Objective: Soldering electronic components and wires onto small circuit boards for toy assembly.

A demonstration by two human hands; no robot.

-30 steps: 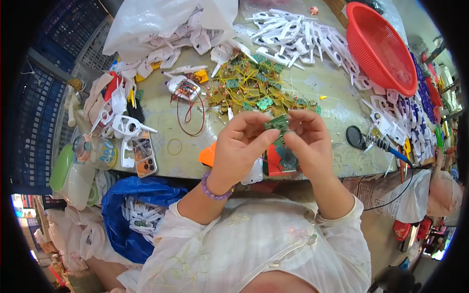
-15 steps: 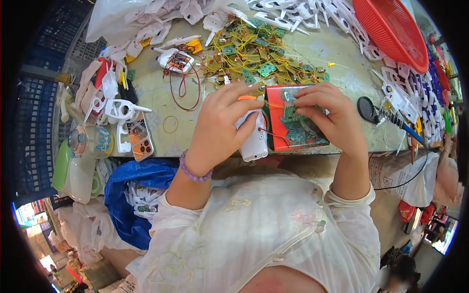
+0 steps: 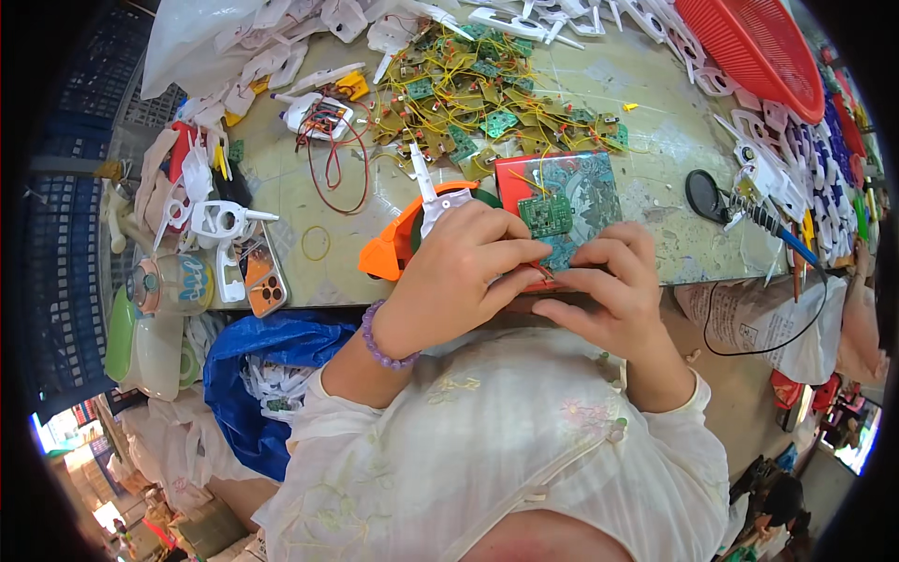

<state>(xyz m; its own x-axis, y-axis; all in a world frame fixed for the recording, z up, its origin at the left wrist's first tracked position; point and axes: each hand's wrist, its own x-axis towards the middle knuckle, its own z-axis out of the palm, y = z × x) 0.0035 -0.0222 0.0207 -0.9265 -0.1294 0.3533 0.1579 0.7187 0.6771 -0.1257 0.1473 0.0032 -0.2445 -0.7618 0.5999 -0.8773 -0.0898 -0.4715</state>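
Note:
My left hand (image 3: 468, 267) and my right hand (image 3: 609, 286) meet fingertip to fingertip over the front edge of a red box (image 3: 513, 183). Both are closed in a pinch around what looks like a thin red wire (image 3: 542, 270), mostly hidden by the fingers. Just beyond them a green circuit board (image 3: 545, 215) lies on the box's dark, patterned surface, with a yellow wire at its top. Beside my left hand rests an orange plastic housing (image 3: 389, 245). A white plastic part (image 3: 426, 178) sticks up past the knuckles, its lower portion covered by that hand.
A heap of circuit boards with yellow wires (image 3: 478, 89) lies beyond my hands. White plastic casings (image 3: 215, 220) and a phone (image 3: 265, 281) are at left. To the right are a black round-headed tool (image 3: 704, 195) and a red basket (image 3: 758, 51). A blue bag (image 3: 243, 365) hangs below the edge.
My right hand has come down and left from the circuit board to meet my left hand, which moved right and lower. The board now lies on the box, and the orange housing has come into view.

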